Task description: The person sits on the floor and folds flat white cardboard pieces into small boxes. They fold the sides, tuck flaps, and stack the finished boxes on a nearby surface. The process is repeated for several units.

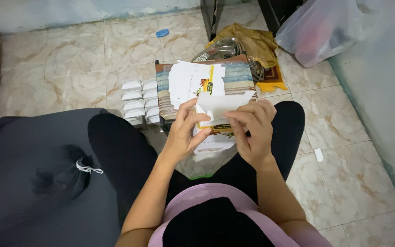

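Down in the lap, the left hand (182,132) pinches one edge of a white cardboard box blank (216,112), fingers curled tight on the flap, while the right hand (251,132) grips the other side, thumb pressing into the fold. The blank sits half-formed between the knees, just above the tiled floor (344,137). A big tied dark bag (37,174) lies at the left thigh. Just beyond the hands, a stack of flat printed blanks (193,80) rests on a striped board (238,75), and finished white boxes (139,100) stand in rows beside it. Farther off, a clear plastic bag (316,29) leans by the wall. Risk, as I read it: squeeze too hard and the thin flap could crease crookedly or tear; a nudge could topple those boxes.
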